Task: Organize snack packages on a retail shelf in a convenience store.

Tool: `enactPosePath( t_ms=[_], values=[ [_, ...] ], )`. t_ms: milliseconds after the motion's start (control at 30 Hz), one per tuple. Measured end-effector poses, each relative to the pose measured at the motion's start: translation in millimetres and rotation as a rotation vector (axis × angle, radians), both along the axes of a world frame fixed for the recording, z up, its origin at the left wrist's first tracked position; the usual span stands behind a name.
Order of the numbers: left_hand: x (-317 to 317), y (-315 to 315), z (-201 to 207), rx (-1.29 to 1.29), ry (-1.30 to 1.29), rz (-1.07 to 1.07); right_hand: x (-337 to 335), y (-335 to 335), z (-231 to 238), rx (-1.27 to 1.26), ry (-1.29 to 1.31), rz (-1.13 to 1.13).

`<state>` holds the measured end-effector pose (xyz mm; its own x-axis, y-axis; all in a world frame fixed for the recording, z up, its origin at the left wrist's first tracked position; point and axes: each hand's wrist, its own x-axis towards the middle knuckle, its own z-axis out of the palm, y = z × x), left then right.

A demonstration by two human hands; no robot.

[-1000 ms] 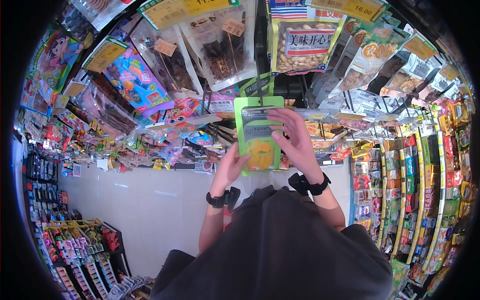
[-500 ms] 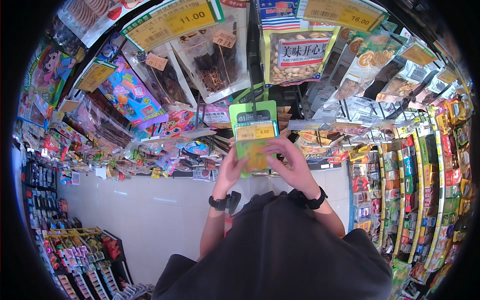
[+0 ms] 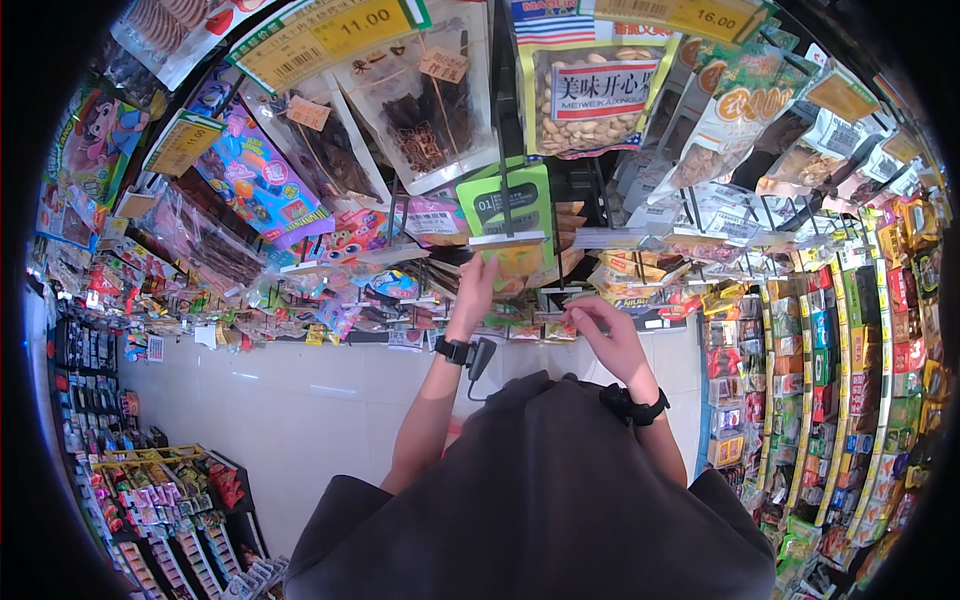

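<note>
A green snack packet point(image 3: 507, 200) with a dark label hangs on a metal hook among the displayed bags. Its yellowish lower part shows below a price tag point(image 3: 506, 241), which is seen almost edge-on. At the lower left of the packet, my left hand point(image 3: 474, 290) has its fingers closed on the packet's edge, close to the tag; the thumb side is partly hidden. My right hand point(image 3: 610, 338) is off to the right and lower, holding nothing, its fingers loosely bent and apart. Each wrist wears a black strap.
Above hang a bag of pistachios point(image 3: 592, 100) and clear-windowed bags of dried meat point(image 3: 425, 110). Price tags point(image 3: 330, 40) jut out on hooks. At right stand shelves of small packets point(image 3: 815, 390); another display rack point(image 3: 165, 490) is at lower left, over pale floor point(image 3: 270, 430).
The green packet has moved away from me and up along its hook. Its price tag has tilted from facing me to edge-on. My right hand has let go and drawn back right.
</note>
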<state>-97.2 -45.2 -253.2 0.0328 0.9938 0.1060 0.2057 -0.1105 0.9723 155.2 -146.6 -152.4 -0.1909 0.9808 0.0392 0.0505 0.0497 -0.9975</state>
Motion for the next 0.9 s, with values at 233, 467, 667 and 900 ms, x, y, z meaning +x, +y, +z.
enactPosePath(
  t_ms=[233, 467, 667, 900],
  values=[
    [1, 20, -14, 0.026, 0.051, 0.152, 9, -12, -12, -0.06, -0.063, -0.048],
    [10, 21, -9, 0.017, 0.068, 0.182, 7, -19, -12, -0.055, -0.11, 0.0],
    [5, 14, -10, -0.034, 0.166, 0.286, 5, -25, -14, -0.052, -0.138, 0.02],
    [1, -1, 1, -0.003, 0.079, 0.195, 0, -29, -17, -0.053, -0.166, 0.032]
  ],
)
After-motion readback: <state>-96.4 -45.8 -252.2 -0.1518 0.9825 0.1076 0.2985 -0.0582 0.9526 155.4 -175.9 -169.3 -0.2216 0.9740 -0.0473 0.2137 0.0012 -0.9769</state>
